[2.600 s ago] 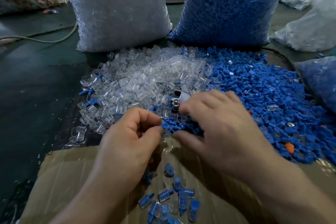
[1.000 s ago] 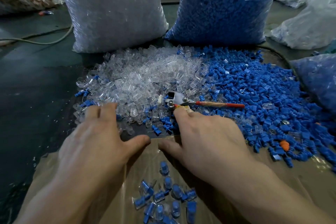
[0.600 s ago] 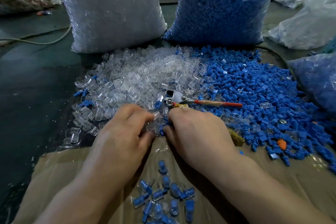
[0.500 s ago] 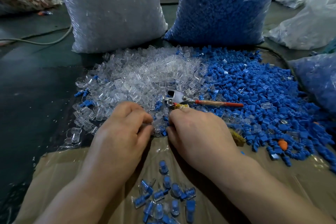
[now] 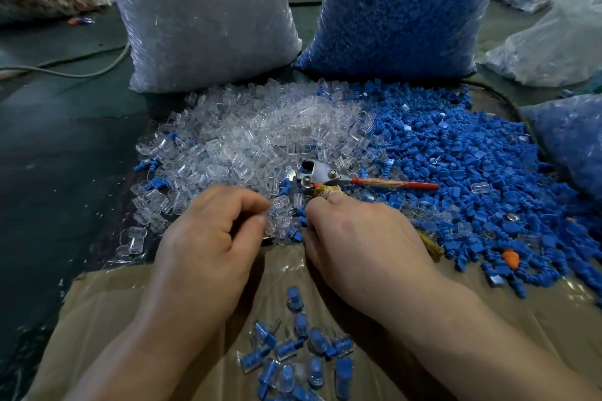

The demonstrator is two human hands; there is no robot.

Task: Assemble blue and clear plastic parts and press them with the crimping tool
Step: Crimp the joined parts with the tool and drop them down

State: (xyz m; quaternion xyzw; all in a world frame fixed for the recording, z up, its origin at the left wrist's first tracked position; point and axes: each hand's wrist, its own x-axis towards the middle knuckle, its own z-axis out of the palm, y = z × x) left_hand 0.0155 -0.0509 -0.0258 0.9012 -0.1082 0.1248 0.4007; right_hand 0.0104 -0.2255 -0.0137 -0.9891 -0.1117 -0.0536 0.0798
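A dark green floor (image 5: pixel 65 146) lies under dull, even light. A pale cable (image 5: pixel 81 73) curves across it at the left. A whitish sack (image 5: pixel 202 16) and a blue sack (image 5: pixel 400 6) stand behind, with crumpled clear bags (image 5: pixel 553 36) at the right.

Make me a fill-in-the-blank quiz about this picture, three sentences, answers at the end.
The crimping tool lies with its red handle pointing ____.
The bag of clear parts stands ____ of the bag of blue parts.
The assembled pieces lie on the ____.
Answers: right; left; cardboard.
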